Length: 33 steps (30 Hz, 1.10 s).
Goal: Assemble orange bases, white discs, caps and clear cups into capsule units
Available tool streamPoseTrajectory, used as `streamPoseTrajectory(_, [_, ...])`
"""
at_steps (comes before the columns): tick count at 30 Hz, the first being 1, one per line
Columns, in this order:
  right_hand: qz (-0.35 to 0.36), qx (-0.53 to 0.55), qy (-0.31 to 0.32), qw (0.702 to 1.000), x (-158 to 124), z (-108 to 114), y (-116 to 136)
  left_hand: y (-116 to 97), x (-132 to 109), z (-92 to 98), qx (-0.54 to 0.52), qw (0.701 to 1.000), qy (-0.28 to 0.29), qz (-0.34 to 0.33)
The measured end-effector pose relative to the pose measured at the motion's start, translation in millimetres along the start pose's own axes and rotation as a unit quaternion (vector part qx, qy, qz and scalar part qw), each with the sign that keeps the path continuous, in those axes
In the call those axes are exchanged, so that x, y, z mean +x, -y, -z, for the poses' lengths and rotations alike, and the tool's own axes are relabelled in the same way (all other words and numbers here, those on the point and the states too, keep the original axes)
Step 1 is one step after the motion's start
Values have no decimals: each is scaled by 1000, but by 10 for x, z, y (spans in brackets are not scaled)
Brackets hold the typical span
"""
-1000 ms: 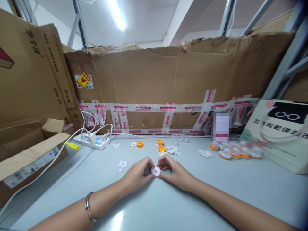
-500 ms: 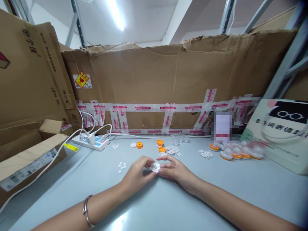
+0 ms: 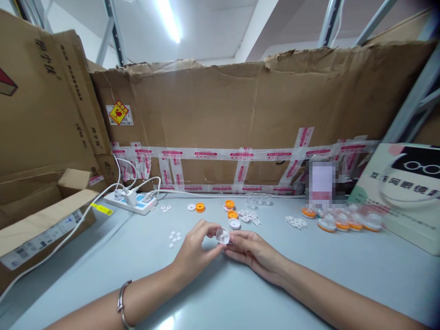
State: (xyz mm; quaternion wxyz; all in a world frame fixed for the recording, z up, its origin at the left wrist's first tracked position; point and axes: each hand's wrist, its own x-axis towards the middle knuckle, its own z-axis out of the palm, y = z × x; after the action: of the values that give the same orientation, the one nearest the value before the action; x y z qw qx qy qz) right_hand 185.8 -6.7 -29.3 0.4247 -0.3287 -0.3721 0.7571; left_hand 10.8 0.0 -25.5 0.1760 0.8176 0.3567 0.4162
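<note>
Just beyond hands: white cap (image 3: 234, 223), orange caps (image 3: 233, 214), white discs (image 3: 175, 238).

On the table (image 3: 309, 293), the power strip (image 3: 132, 202) lies far left of the small cap (image 3: 234, 223); the cardboard wall (image 3: 240, 119) stands behind it, the bag (image 3: 405, 192) far right.

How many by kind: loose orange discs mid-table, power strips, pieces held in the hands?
orange discs: 3
power strip: 1
clear cap, held between left hand and right hand: 1
Total: 5
</note>
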Motion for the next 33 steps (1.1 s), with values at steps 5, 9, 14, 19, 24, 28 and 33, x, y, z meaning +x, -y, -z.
streamPoseTrajectory(5, [0, 34, 18, 999, -1, -14, -15, 51, -8, -33, -6, 1000, -6, -28])
streamPoseTrajectory(9, [9, 33, 3, 999, 15, 3, -6, 61, -9, -13, -12, 1000, 12, -27])
streamPoseTrajectory(14, [45, 84, -71, 993, 27, 61, 55, 68, 206, 83, 24, 999, 22, -13])
streamPoseTrajectory(19, [68, 123, -146, 979, 8, 80, 128, 345, 812, -60, 128, 986, 104, 3])
streamPoseTrajectory(24, [75, 130, -150, 977, 0, 97, 154, 612, 1272, -405, 123, 981, 149, 17])
streamPoseTrajectory(28, [73, 128, -159, 976, 17, 134, 149, 644, 1351, -559, 96, 983, 150, 49])
streamPoseTrajectory(33, [80, 134, -154, 976, -12, 117, 184, 496, 1256, -390, 8, 991, 105, 87])
